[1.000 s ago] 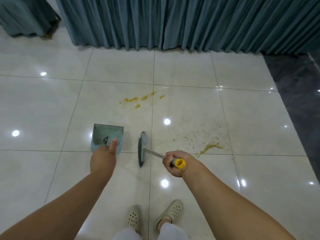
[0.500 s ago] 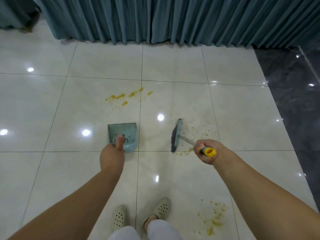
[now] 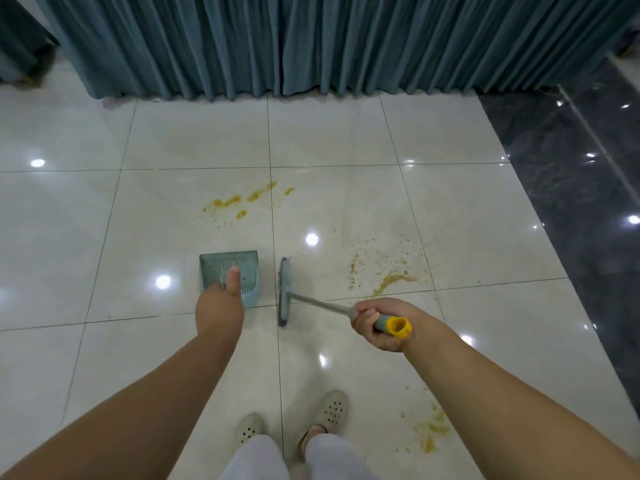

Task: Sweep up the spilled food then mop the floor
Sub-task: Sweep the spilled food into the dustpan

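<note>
While my left hand (image 3: 219,308) grips the dustpan (image 3: 228,275), my right hand (image 3: 381,323) clenches the broom (image 3: 285,292) handle; spilled food (image 3: 391,282) lies at the broom's three o'clock.

The left hand (image 3: 219,308) is gripping the handle of the teal dustpan (image 3: 229,274), thumb lying along the top, while the pan is sitting flat on the white tiled floor (image 3: 145,237). Just to the right of the dustpan, the broom head (image 3: 284,293) is standing edge-on on the floor, and the right hand (image 3: 382,323) is gripping the broom's handle near its yellow end cap (image 3: 399,327). Yellow spilled food is lying in three patches relative to the dustpan: one beyond it (image 3: 242,201), one to its right past the broom head (image 3: 388,277), and one nearer the person to the right of the beige shoes (image 3: 433,429).
</note>
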Available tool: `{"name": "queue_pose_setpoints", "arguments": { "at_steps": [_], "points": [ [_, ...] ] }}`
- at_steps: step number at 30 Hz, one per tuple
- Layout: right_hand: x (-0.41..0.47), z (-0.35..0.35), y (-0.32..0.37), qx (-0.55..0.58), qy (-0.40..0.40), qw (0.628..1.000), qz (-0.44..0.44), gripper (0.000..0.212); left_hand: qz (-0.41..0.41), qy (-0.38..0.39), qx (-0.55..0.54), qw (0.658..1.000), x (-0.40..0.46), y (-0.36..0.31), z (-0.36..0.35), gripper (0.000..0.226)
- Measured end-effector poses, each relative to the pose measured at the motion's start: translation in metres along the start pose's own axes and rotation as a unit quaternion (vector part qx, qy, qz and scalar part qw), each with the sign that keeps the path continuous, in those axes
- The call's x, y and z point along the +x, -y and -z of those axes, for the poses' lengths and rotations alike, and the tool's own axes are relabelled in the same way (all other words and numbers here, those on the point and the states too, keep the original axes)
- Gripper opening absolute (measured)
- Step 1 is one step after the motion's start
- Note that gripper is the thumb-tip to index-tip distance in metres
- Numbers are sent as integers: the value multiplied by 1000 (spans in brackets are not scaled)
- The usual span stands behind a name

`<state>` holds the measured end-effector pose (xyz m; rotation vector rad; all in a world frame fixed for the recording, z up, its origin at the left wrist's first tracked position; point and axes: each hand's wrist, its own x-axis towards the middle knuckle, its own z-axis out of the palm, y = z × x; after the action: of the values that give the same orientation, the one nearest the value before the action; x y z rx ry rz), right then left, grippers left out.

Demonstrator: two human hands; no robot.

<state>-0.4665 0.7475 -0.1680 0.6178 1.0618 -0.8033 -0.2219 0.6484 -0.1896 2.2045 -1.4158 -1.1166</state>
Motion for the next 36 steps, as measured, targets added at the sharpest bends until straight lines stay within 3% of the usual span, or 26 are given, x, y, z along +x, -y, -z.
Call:
{"name": "queue_pose_setpoints", "arguments": {
  "at_steps": [7, 13, 21, 29, 36],
  "points": [
    [20, -19, -61, -13, 0, 998, -61, 17, -1, 15, 5, 1000, -10, 4, 15, 64],
    [15, 8, -68, -28, -78, 996, -24, 13, -4, 54, 30, 998, -20, -7, 2, 68],
    [-17, 55, -21, -32, -101, 994, -5, 20, 1, 104, 62, 993, -32, -40, -40, 71],
    [-34, 97, 53, -81, -131, 988, 8, 17, -67, 112, 122, 984, -35, -72, -94, 73],
    [-41, 117, 107, -107, -143, 984, 24, 19, -71, 103, 104, 987, -46, -95, -125, 68]
  ]
}}
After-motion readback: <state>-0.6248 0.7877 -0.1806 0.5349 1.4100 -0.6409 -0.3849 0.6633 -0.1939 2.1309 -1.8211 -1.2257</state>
